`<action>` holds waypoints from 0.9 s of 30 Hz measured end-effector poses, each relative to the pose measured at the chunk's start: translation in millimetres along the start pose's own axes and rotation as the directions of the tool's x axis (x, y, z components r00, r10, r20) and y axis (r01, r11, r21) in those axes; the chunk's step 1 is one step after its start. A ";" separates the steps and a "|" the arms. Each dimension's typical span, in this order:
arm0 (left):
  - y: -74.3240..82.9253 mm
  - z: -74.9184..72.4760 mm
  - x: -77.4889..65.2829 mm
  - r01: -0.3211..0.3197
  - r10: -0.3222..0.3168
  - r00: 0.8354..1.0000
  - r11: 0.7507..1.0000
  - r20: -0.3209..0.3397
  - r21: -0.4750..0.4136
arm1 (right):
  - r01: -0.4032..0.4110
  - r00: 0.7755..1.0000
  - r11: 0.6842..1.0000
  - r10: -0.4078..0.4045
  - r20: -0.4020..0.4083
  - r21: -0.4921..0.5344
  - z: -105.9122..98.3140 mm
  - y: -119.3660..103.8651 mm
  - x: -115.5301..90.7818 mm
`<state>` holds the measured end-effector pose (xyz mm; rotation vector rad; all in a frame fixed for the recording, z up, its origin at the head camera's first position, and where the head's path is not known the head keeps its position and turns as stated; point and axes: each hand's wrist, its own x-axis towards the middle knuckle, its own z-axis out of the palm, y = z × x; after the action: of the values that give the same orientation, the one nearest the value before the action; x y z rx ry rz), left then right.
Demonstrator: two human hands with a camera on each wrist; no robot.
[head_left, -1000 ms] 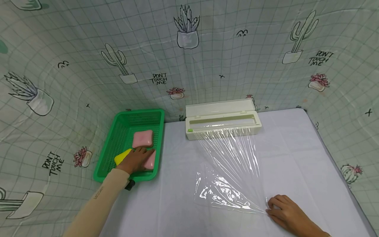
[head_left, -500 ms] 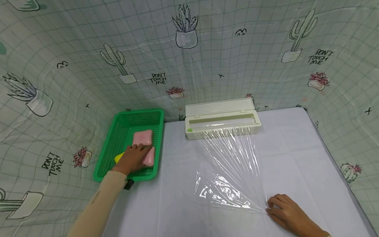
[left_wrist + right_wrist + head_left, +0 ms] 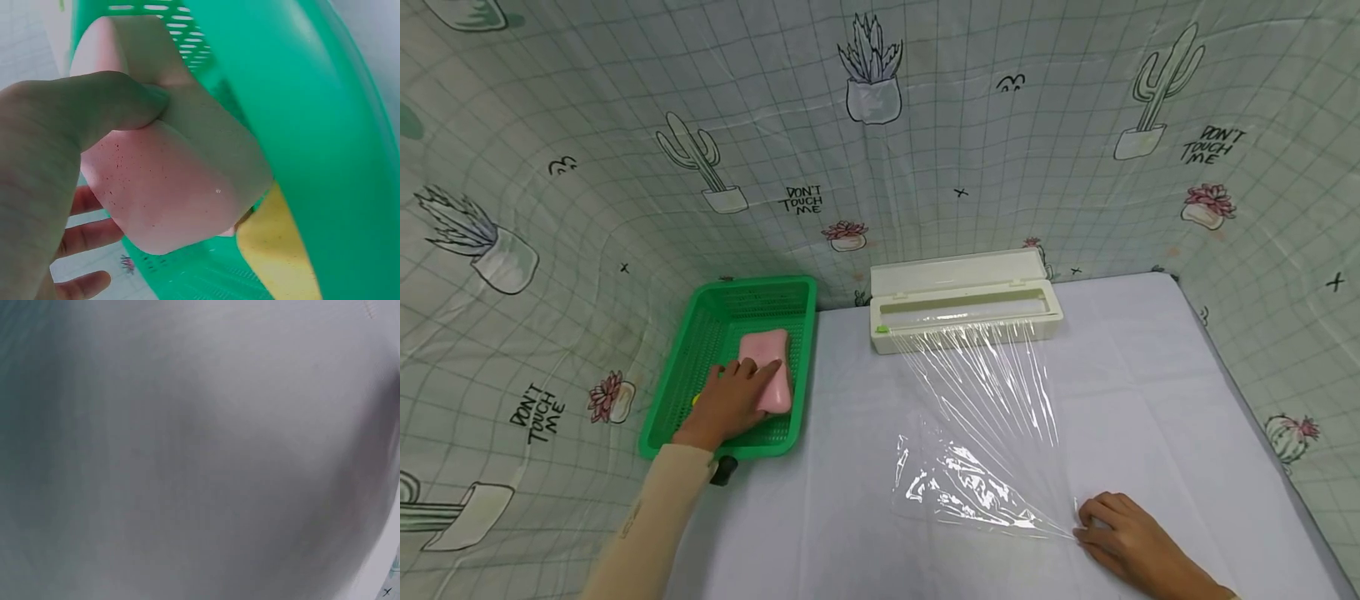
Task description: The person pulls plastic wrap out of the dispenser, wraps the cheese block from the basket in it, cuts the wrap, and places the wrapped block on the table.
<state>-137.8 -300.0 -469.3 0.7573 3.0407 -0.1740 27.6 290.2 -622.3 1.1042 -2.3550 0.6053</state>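
My left hand (image 3: 730,402) is inside the green basket (image 3: 808,333) and grips a pink sponge (image 3: 763,343) with a narrow waist. In the left wrist view the thumb presses into the waist of the pink sponge (image 3: 169,187), and the other fingers show past its far side. A yellow sponge (image 3: 275,240) lies deeper in the basket, mostly covered by my hand in the head view. At the lower right, my right hand (image 3: 1131,537) pinches a corner of clear cling film (image 3: 977,467). The right wrist view is a grey blur.
A white cling film dispenser (image 3: 970,337) stands at the back of the table (image 3: 850,517), lid up, with the film running out toward me. Printed cloth (image 3: 955,150) walls the back and sides. A dark strap-like object (image 3: 724,471) sits by the left wrist.
My left hand has shifted slightly left and back toward me, uncovering the sponge's waist and hiding more of the yellow sponge. The right hand and the film have stayed still.
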 end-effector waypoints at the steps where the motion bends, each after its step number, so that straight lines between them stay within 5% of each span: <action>1: 0.6 -1.2 -0.6 -0.003 0.003 1.000 1.000 -0.016 0.009 | -0.002 1.000 1.000 0.002 0.002 -0.001 0.2 0.1 -0.2; 6: 2.6 -5.9 -5.5 -0.001 0.005 0.995 0.999 -0.095 0.037 | 0.004 1.000 1.000 -0.004 0.004 0.002 2.2 0.4 -0.4; 20: 11.8 -24.1 -10.3 0.066 -0.065 0.985 0.998 -0.161 0.002 | 0.035 0.999 0.999 -0.035 -0.009 0.006 3.5 1.2 -2.9; 27: 30.1 -30.3 -3.4 0.014 -0.012 0.972 1.000 -0.233 0.009 | 0.049 0.998 0.999 -0.049 -0.032 0.001 6.7 3.6 -3.9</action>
<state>-120.0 -271.9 -442.2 0.8129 3.2680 -0.1087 25.4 290.8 -630.5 1.1411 -2.2945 0.6030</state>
